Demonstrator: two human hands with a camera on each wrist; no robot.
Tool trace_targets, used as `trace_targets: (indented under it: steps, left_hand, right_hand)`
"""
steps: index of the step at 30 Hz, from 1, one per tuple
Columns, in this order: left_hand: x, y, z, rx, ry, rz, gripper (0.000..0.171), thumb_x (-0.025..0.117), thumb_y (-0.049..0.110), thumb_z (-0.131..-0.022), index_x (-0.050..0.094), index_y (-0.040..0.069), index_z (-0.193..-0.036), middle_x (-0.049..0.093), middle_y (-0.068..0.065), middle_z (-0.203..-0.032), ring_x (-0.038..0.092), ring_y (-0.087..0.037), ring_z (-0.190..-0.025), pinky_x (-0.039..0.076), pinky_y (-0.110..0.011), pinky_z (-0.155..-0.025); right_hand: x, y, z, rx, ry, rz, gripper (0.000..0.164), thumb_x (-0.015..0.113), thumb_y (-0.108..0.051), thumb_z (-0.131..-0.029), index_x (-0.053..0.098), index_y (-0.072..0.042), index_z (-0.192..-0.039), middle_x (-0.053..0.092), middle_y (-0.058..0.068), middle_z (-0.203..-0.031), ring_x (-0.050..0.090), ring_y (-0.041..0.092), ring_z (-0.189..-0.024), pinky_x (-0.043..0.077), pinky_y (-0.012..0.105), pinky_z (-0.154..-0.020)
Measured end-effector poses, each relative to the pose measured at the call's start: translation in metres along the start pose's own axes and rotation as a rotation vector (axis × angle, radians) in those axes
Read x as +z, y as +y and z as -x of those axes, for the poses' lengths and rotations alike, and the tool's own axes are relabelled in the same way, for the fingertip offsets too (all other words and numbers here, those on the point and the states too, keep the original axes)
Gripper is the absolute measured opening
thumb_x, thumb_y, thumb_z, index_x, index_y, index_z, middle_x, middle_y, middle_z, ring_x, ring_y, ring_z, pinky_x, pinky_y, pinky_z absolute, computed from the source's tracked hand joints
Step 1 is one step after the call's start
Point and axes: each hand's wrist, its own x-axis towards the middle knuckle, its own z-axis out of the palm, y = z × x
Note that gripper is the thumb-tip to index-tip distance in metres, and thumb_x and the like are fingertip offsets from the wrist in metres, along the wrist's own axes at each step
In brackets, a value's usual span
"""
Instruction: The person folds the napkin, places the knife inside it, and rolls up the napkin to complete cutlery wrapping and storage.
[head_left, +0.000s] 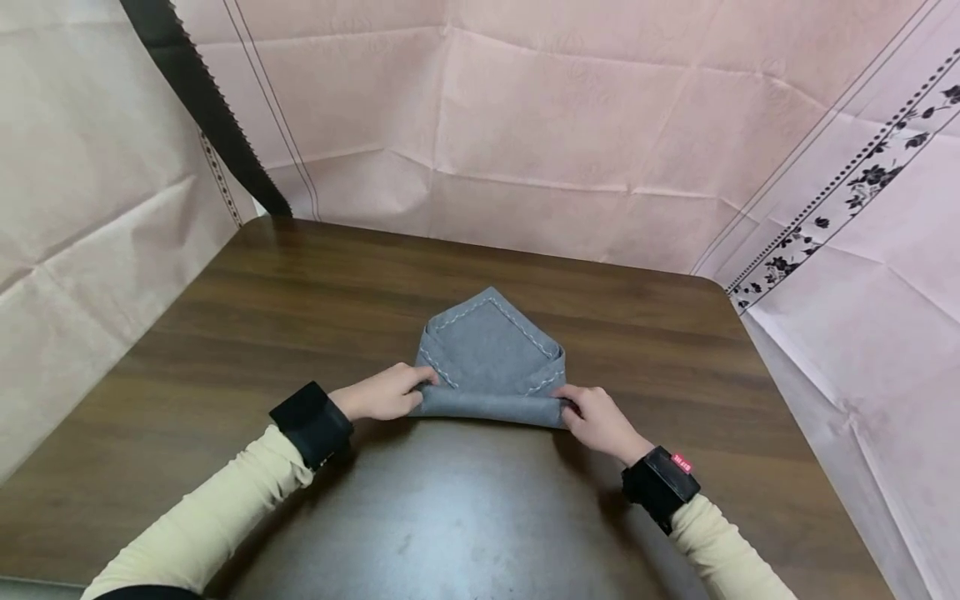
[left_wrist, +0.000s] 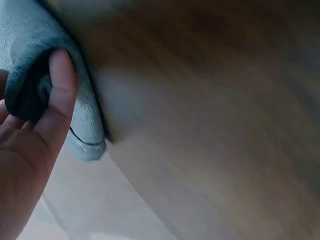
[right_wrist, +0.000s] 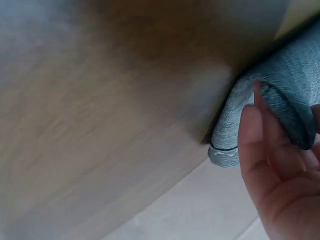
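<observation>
A grey cloth (head_left: 487, 342) with pale stitching along its edges lies folded on the table, its far end coming to a point. Its near edge is turned over into a thick roll. My left hand (head_left: 386, 392) grips the left end of that roll, and in the left wrist view the thumb reaches into the curled cloth (left_wrist: 92, 115). At the opposite end my right hand (head_left: 597, 421) pinches the roll. The right wrist view shows the cloth (right_wrist: 227, 120) bent between thumb and fingers. Some fingertips are hidden by the fabric.
The brown wooden table (head_left: 337, 275) has rounded far corners. Behind it hangs creased pale pink sheeting (head_left: 562, 125), with a black strip (head_left: 202, 100) at the left and a floral border (head_left: 870, 183) at the right. Light glares off the table's near part.
</observation>
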Motion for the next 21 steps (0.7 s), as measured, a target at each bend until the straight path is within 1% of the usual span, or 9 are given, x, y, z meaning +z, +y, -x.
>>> trace_targets:
  steps: [2,3,6,8,10,14,17,21]
  left_hand:
    - [-0.003,-0.004,-0.001,-0.016,0.004,0.004,0.031,0.042,-0.003,-0.086,0.055,-0.005,-0.114,0.059,-0.004,-0.084,0.045,-0.005,-0.054,0.042,-0.028,-0.071]
    - [-0.005,-0.004,-0.002,-0.021,0.011,-0.007,0.031,0.042,-0.003,-0.085,0.056,-0.006,-0.113,0.056,-0.001,-0.078,0.040,-0.004,-0.050,0.041,-0.027,-0.068]
    - [-0.009,-0.001,-0.004,-0.037,0.030,-0.074,0.030,0.044,-0.002,-0.085,0.058,-0.007,-0.111,0.053,-0.001,-0.073,0.041,-0.005,-0.051,0.041,-0.026,-0.065]
    - [-0.009,0.003,-0.008,-0.064,0.037,-0.127,0.028,0.045,-0.001,-0.085,0.059,-0.005,-0.109,0.052,-0.001,-0.074,0.040,-0.008,-0.054,0.039,-0.025,-0.058]
    - [-0.009,0.005,-0.011,-0.102,0.044,-0.190,0.026,0.047,0.002,-0.085,0.061,-0.002,-0.107,0.052,-0.002,-0.074,0.041,-0.010,-0.056,0.036,-0.025,-0.051]
    - [-0.007,0.006,-0.014,-0.178,0.067,-0.335,0.014,0.052,0.007,-0.083,0.065,0.008,-0.088,0.051,0.000,-0.070,0.042,-0.012,-0.057,0.031,-0.025,-0.045]
    - [-0.006,0.004,-0.015,-0.201,0.103,-0.404,0.009,0.055,0.008,-0.081,0.061,0.011,-0.075,0.049,0.000,-0.066,0.043,-0.013,-0.057,0.033,-0.026,-0.044]
    - [-0.006,0.004,-0.016,-0.198,0.176,-0.468,0.007,0.058,0.008,-0.081,0.056,0.010,-0.075,0.049,0.000,-0.065,0.047,-0.013,-0.057,0.036,-0.027,-0.043]
  right_hand:
    - [0.001,0.003,-0.004,0.023,0.028,-0.017,0.021,0.051,0.005,-0.081,0.064,0.001,-0.097,0.041,-0.007,-0.057,0.034,0.002,-0.047,0.034,0.022,-0.049]
    - [0.001,0.004,-0.006,0.034,0.046,-0.018,0.021,0.052,0.005,-0.080,0.064,0.001,-0.096,0.044,-0.006,-0.059,0.036,0.003,-0.048,0.035,0.023,-0.050]
    - [0.003,0.005,-0.011,0.082,0.092,0.002,0.019,0.054,0.004,-0.078,0.064,0.001,-0.093,0.054,-0.002,-0.065,0.044,0.007,-0.053,0.040,0.026,-0.054]
    - [0.004,0.005,-0.012,0.126,0.106,0.021,0.017,0.055,0.003,-0.078,0.064,0.001,-0.092,0.059,0.001,-0.070,0.047,0.009,-0.057,0.041,0.028,-0.057]
    - [0.004,0.004,-0.014,0.184,0.102,0.040,0.014,0.057,0.000,-0.079,0.063,0.001,-0.091,0.061,0.003,-0.074,0.048,0.012,-0.058,0.041,0.029,-0.056]
    - [0.004,0.002,-0.018,0.282,0.077,0.118,0.013,0.059,-0.009,-0.080,0.062,-0.002,-0.091,0.057,0.003,-0.068,0.048,0.014,-0.055,0.040,0.030,-0.050]
    - [0.005,0.003,-0.020,0.322,0.059,0.182,0.015,0.060,-0.013,-0.079,0.061,-0.003,-0.090,0.053,0.002,-0.063,0.048,0.016,-0.053,0.039,0.031,-0.047]
    - [0.005,0.005,-0.023,0.359,0.053,0.234,0.016,0.062,-0.017,-0.078,0.059,-0.004,-0.087,0.053,0.003,-0.064,0.049,0.018,-0.053,0.039,0.032,-0.046]
